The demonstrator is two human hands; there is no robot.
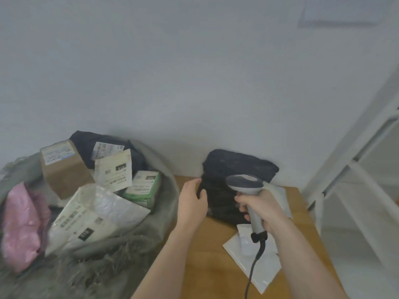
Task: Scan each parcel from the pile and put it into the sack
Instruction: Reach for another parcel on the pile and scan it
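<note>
A black plastic parcel (222, 197) lies on the wooden table (207, 266) against the wall. My left hand (192, 201) grips its left edge, thumb on top. My right hand (261, 208) holds a grey handheld scanner (246, 184) by its handle, head pointing left over the parcel, its cable (252, 270) trailing down. A second black parcel (244, 162) lies behind the first. White flat mailers (254, 264) lie under my right wrist. The grey woven sack (159, 225) stands open on the left, holding several parcels.
Inside the sack are a brown box (64, 173), a pink bag (21, 225), a white bubble mailer (92, 216), a green-edged box (144, 186) and a black bag (90, 145). A white shelf frame (356, 169) stands at the right. The wall runs close behind the table.
</note>
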